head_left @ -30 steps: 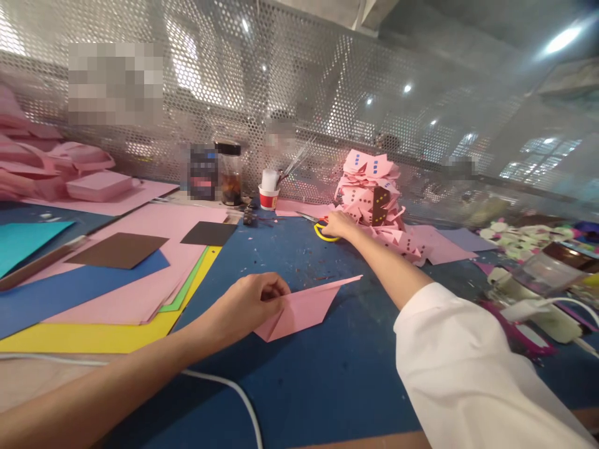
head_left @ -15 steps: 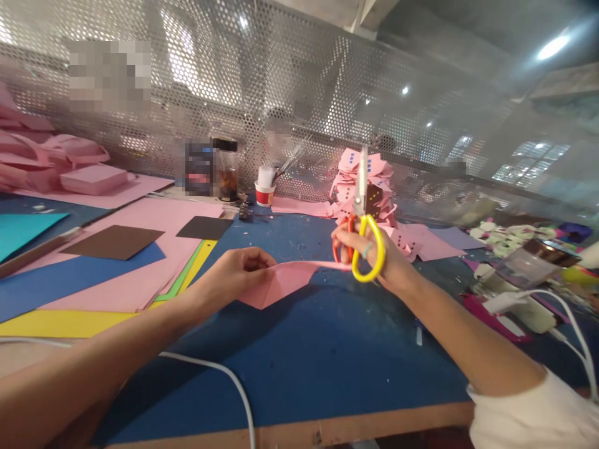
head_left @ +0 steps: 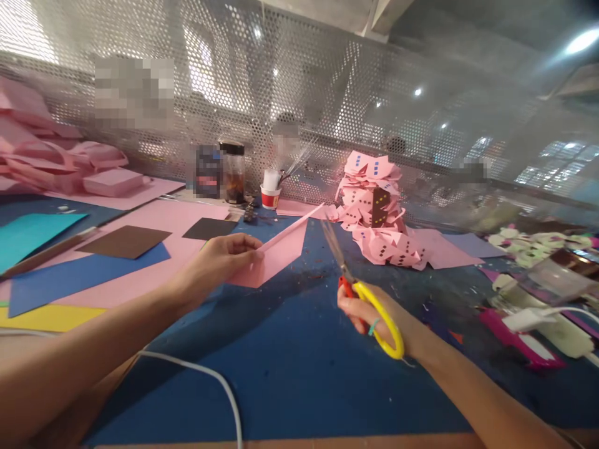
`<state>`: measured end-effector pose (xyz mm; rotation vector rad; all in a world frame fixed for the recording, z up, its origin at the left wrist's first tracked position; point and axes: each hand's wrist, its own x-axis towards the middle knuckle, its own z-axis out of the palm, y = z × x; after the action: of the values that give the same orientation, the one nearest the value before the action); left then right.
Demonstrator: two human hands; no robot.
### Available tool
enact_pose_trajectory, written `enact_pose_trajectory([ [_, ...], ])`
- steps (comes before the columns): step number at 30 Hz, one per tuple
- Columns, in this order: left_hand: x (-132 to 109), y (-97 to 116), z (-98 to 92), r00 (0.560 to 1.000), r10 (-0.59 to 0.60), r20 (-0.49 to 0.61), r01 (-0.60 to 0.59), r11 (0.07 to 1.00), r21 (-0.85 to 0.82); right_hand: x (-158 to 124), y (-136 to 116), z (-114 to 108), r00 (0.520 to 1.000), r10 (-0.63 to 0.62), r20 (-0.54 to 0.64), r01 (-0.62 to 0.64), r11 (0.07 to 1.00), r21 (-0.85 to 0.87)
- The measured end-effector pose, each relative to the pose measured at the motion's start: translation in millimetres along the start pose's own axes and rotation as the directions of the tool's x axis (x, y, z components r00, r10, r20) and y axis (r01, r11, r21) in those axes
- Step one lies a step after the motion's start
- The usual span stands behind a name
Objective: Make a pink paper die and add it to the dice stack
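The left hand (head_left: 219, 262) pinches 1 folded pink paper (head_left: 276, 252), not yet cut as far as shows, while the right hand (head_left: 374, 318) grips the scissors (head_left: 360, 288), blades just beside it.

Paper-craft workshop; scissors (head_left: 347, 282); coloured paper sheets (head_left: 70, 280); perforated metal screen (head_left: 327, 93); blue bench (head_left: 299, 374)

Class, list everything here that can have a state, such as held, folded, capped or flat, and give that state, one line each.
folded pink paper: folded, held in the air, pinched at one edge.
left hand: shut on the paper.
scissors: held, blades raised toward the paper, apparently closed but blurred.
right hand: shut on the scissors' handles.
jar: upright, black lid on.
paper cup: upright, open-topped.
brown sheet: lying flat.
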<state>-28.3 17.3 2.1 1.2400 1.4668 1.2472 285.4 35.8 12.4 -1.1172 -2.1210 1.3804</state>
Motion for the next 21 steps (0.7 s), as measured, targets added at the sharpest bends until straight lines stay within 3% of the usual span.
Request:
enact_pose_trajectory([
  [6, -9, 15, 3.5, 0.999, -0.014, 0.034, 0.019, 0.989, -0.147, -6, -4, 5, 0.995, 0.061, 0.082, -0.044, 0.981, -0.191],
  [14, -13, 20, 3.3, 1.000, 0.024, -0.006, -0.024, 0.974, -0.226, -16, -21, 6, 0.998, 0.053, -0.036, -0.064, 0.872, -0.486],
  [21, -16, 22, 5.1, 0.997, 0.044, -0.057, -0.057, 0.967, -0.247, -15, -25, 11, 0.999, 0.022, -0.029, -0.035, 0.823, -0.566],
])
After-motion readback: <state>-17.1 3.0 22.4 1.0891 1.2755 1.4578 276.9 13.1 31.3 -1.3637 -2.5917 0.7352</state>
